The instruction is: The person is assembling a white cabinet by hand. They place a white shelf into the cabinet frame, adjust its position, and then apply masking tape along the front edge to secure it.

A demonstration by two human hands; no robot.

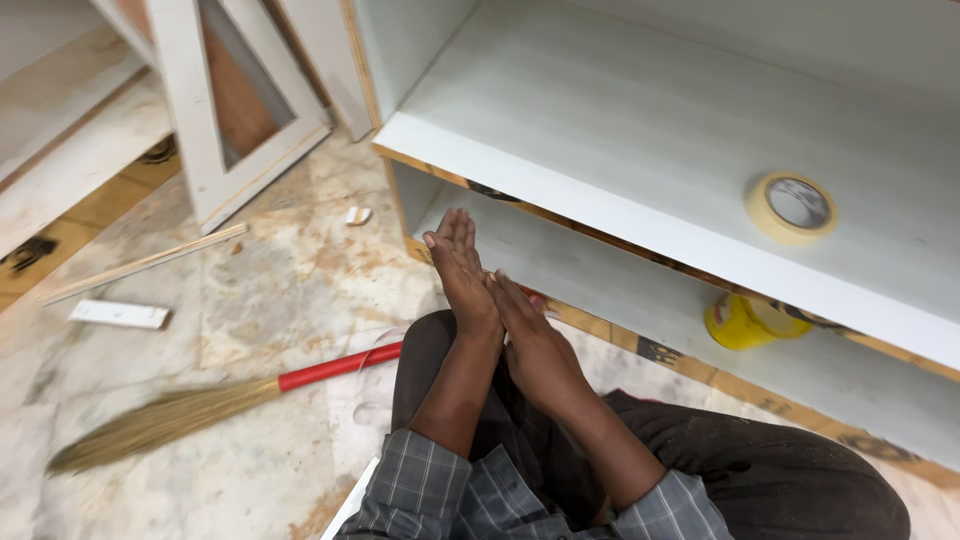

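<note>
My left hand (458, 265) and my right hand (532, 342) lie flat against each other, fingers straight, with nothing visible in them. They hover over my knee in dark trousers (760, 470), just in front of the lower shelf (600, 275) of a white cabinet. The left hand's fingertips reach the front edge of that shelf. On the upper shelf (620, 130) a roll of cream tape (792, 206) lies flat at the right. A yellow container (745, 322) sits on the lower shelf, below the tape.
A broom with a red handle (335, 367) and straw bristles (150, 425) lies on the marble floor to my left. A thin wooden strip (150, 262), a white strip (120, 314) and a white frame (215, 120) sit further left.
</note>
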